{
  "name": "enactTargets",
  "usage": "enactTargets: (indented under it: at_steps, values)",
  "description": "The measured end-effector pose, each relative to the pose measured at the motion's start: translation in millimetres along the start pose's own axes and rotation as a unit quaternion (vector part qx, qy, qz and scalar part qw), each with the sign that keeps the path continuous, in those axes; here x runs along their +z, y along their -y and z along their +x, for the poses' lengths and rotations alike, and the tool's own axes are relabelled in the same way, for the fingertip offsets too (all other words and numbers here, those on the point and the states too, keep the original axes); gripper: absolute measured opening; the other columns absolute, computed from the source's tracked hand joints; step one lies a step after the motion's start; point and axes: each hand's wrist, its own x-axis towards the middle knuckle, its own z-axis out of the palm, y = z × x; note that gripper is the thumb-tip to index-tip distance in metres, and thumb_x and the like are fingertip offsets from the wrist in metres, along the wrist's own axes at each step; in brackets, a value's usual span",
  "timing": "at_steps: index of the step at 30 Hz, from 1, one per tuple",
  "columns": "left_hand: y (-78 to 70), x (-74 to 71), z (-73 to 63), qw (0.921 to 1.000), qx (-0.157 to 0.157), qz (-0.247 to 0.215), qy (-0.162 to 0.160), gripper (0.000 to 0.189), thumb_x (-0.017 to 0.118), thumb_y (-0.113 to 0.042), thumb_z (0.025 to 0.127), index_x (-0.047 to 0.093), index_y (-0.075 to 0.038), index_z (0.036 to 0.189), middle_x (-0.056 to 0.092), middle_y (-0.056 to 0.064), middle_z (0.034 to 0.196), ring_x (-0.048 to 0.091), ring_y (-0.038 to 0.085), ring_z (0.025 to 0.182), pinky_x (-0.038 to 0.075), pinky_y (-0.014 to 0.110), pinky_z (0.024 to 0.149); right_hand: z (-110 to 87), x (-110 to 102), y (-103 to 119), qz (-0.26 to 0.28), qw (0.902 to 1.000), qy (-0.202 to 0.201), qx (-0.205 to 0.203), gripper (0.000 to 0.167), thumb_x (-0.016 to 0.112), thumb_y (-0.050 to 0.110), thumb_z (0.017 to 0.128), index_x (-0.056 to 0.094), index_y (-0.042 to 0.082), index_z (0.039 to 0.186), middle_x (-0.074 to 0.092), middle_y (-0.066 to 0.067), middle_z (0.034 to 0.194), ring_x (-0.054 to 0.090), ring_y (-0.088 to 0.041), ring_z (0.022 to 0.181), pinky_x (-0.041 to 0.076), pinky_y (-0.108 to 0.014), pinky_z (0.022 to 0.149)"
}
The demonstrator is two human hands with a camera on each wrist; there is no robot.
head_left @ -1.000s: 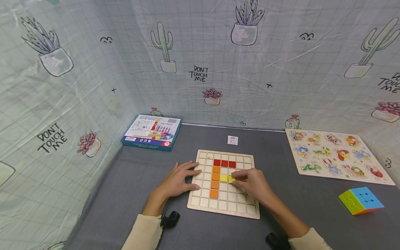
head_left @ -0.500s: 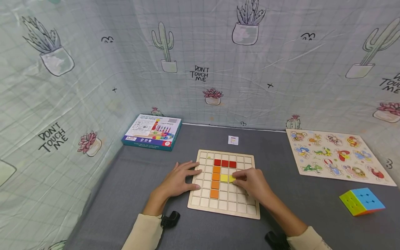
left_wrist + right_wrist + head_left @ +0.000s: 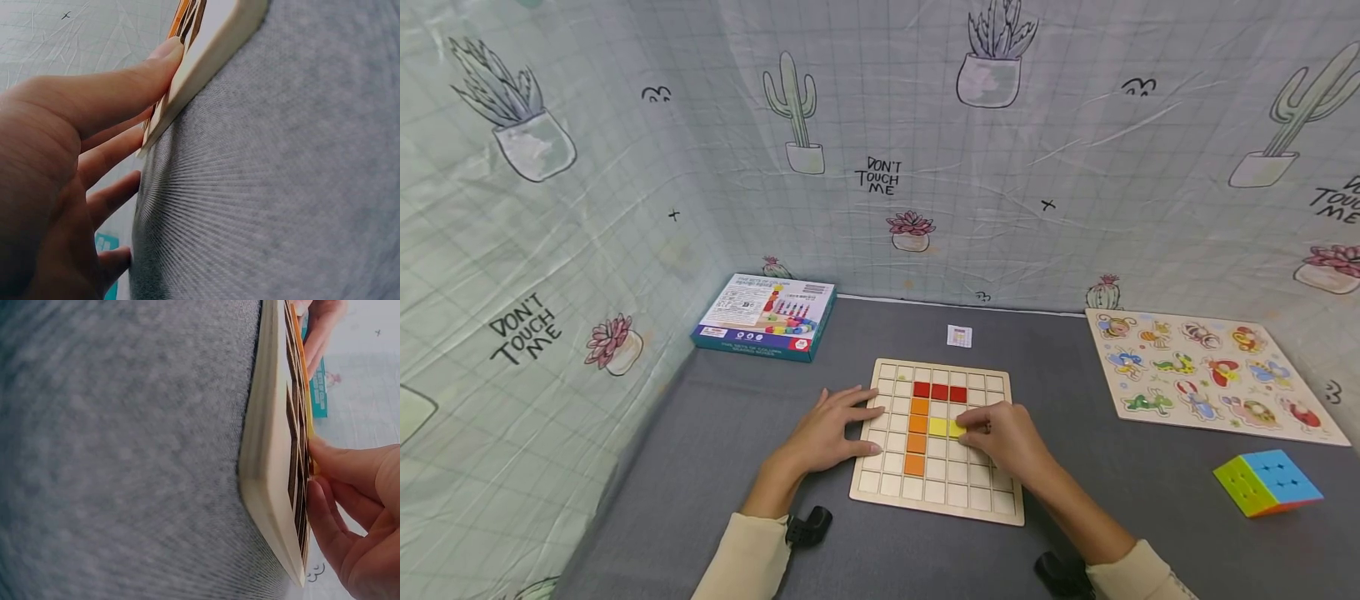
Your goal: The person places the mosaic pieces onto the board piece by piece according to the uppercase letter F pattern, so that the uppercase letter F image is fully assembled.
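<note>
A wooden grid board lies on the grey table. Set in it are red tiles in a row, a column of orange tiles, and a yellow tile right of that column. My right hand pinches a second yellow tile between thumb and fingers, beside the first and partly hidden by the fingertips. Spread along the board's left edge, my left hand rests with its fingertips on the rim. In the left wrist view the left thumb presses on the board's edge.
Behind the board lies a small printed card. A flat game box is at the back left. On the right are an insect puzzle board and a coloured puzzle cube. Patterned cloth walls the table's back and sides.
The yellow tile in my right hand has gone from slightly tilted to flat, in line with the first yellow tile. My left hand has stayed in place.
</note>
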Motion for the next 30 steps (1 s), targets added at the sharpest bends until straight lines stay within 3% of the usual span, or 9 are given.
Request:
enactTargets:
  at_steps: [7, 22, 30]
  values:
    - [0.2, 0.1, -0.2, 1.0, -0.002, -0.003, 0.0, 0.062, 0.081, -0.04, 0.085, 0.065, -0.015, 0.139, 0.05, 0.005, 0.159, 0.037, 0.033, 0.154, 0.012, 0.073, 0.124, 0.4, -0.3, -1.1, -0.008, 0.9999, -0.004, -0.013, 0.022, 0.086, 0.002, 0.077, 0.083, 0.007, 0.098, 0.081, -0.007, 0.098, 0.076, -0.022, 0.098, 0.061, -0.039, 0.083]
    - [0.3, 0.3, 0.4, 1.0, -0.005, 0.004, 0.0, 0.062, 0.081, -0.041, 0.085, 0.065, -0.016, 0.139, 0.049, 0.004, 0.159, 0.036, 0.032, 0.154, 0.012, 0.072, 0.125, 2.9, 0.0, -3.5, -0.008, 1.0, 0.001, 0.002, 0.022, 0.086, 0.003, 0.076, 0.083, 0.008, 0.098, 0.081, -0.006, 0.1, 0.075, -0.027, 0.108, 0.06, -0.045, 0.09]
    - [0.2, -0.1, 1.5, 0.9999, -0.008, 0.003, 0.004, 0.061, 0.081, -0.041, 0.085, 0.065, -0.017, 0.139, 0.049, 0.003, 0.159, 0.036, 0.032, 0.154, 0.012, 0.072, 0.125, 3.2, -0.9, -3.0, -0.005, 0.9999, 0.01, 0.007, 0.022, 0.085, 0.005, 0.078, 0.083, 0.008, 0.099, 0.081, -0.006, 0.101, 0.074, -0.026, 0.107, 0.06, -0.043, 0.089]
